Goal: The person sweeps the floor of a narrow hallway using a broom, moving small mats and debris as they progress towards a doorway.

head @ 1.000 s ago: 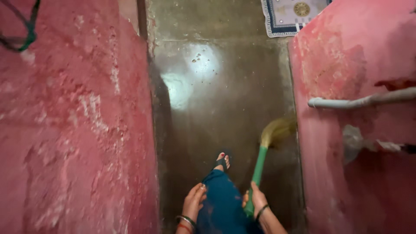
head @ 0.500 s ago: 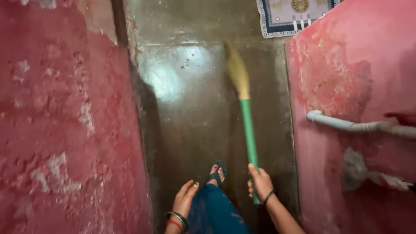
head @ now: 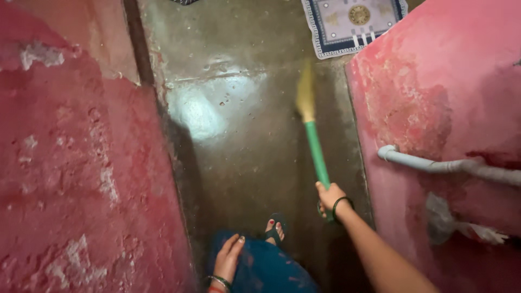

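Between two pink walls (head: 81, 163), the right hand (head: 329, 196) grips a green-handled broom (head: 315, 146), bristles near the mat (head: 350, 24); left hand (head: 228, 259) rests loosely on blue cloth (head: 266, 268). Specks (head: 222, 100) remain ahead, apparently unswept.

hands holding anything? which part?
Right hand grips the broom at the lower end of its green handle. Left hand rests on blue clothing, holding nothing.

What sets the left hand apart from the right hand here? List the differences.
1. The right hand grips the green handle of the broom; the left hand holds no tool and rests on the blue garment.
2. The right hand is stretched forward on an extended arm; the left hand stays close to the body.
3. The right hand's fingers are curled shut; the left hand's lie open.
Both wear bangles at the wrist.
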